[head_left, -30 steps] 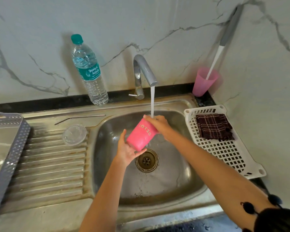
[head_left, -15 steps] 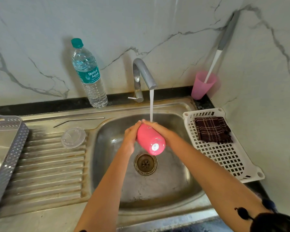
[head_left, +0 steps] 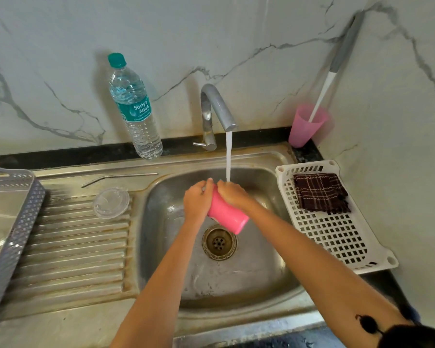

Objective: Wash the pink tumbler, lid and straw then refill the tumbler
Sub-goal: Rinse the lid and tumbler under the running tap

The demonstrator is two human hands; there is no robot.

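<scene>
Centre of the frame, over the steel sink (head_left: 161, 249): both hands are wrapped around the pink tumbler (head_left: 227, 218). The left hand (head_left: 197, 200) grips it from the left side, fingers curled over the upper end. The right hand (head_left: 232, 194) clasps it from the right, and the fingertips of the two hands nearly meet on top. The tumbler is tilted, its lower end pointing down and right, just above the drain (head_left: 219, 242). The tap (head_left: 217, 106) is running, and the water stream (head_left: 228, 156) lands right where the right hand meets the tumbler.

To the left, on the ribbed drainboard (head_left: 73, 249), the clear lid (head_left: 111, 203) lies flat, and the bent metal straw (head_left: 118, 178) rests on the ledge just behind it. A grey perforated tray (head_left: 15, 237) sits at the far left edge.

At the back wall, left of the tap, stands a water bottle (head_left: 133, 109) with a teal cap, its label reading "Suriya Aqua". In the upper right corner a translucent pink cup (head_left: 305, 128) holds a long-handled brush (head_left: 337, 64). At the right, a white slotted basket (head_left: 337, 237) carries a folded dark checked cloth (head_left: 320, 193).
</scene>
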